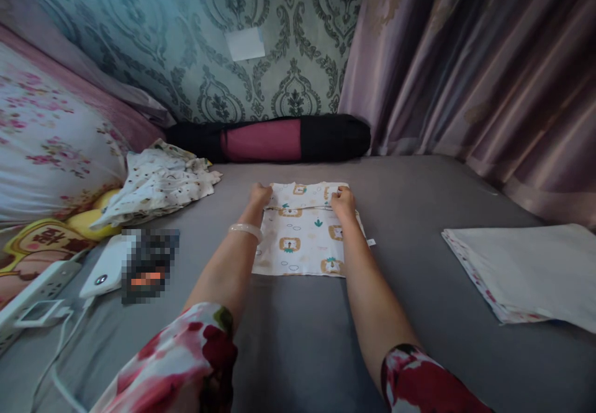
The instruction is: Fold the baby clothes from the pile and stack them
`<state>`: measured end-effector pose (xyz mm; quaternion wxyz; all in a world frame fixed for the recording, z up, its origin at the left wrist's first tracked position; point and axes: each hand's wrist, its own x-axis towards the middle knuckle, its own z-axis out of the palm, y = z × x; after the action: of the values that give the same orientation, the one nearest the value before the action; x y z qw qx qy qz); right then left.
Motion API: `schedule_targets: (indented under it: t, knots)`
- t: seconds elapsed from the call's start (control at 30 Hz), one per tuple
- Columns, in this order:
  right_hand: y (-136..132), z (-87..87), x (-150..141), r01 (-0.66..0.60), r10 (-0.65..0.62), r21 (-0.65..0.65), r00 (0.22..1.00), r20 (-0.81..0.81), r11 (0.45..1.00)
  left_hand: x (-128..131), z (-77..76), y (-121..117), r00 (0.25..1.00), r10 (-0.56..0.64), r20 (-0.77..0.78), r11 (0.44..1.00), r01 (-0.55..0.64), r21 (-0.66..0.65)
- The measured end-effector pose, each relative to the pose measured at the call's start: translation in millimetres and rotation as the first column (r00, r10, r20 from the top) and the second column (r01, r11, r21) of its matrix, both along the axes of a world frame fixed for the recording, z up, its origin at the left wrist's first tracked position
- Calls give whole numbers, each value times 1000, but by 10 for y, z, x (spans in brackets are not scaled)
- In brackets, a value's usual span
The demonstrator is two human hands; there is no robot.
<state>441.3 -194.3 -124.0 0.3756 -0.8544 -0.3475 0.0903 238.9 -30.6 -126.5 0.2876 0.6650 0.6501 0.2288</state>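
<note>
A white cloth [307, 242] printed with brown animal faces and green leaves lies flat on the grey bed sheet. Its far edge is turned over toward me as a strip. At the far left corner, my left hand [261, 195] is closed on the fold, a pale bangle on its wrist. My right hand [343, 203] pinches the folded strip near the far right corner. A small white tag [371, 242] sticks out from the cloth's right side. My forearms cover parts of both side edges.
On the right lies a folded white cloth [521, 270]. To the left are a crumpled spotted cloth [161, 177], a white power bank [108, 267], a power strip [41, 295] with cables, and a floral pillow [51, 133]. A black-and-pink roll [263, 140] lies along the wall.
</note>
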Motion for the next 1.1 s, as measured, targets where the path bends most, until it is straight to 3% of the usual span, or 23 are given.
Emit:
schedule_targets:
  t: [0.17,0.4,0.7,0.83,0.9,1.0,1.1]
  knots:
    - [-8,17,12,-5,5,6,1000,1,1000,70,36,-28,998,-16,-63,1000,17,17]
    - [-40,40,-39,-5,6,-12,1000,24,1000,87,32,-336,967,-113,-226,977,150,152]
    - [-75,25,-104,13,-10,-26,996,85,1000,81,9,-398,930,-56,-363,977,126,172]
    - [-85,41,-115,15,-12,-40,997,77,999,83,82,-394,939,-41,-342,989,86,117]
    - [-92,53,-127,10,-6,-44,996,89,999,96,134,-427,935,-33,-354,984,92,152]
    - [-87,74,-189,49,-40,-48,985,167,998,154,184,-540,902,-43,-429,928,195,317]
    - [-49,91,-323,58,-49,-25,956,289,998,277,170,-701,854,-173,-491,838,389,382]
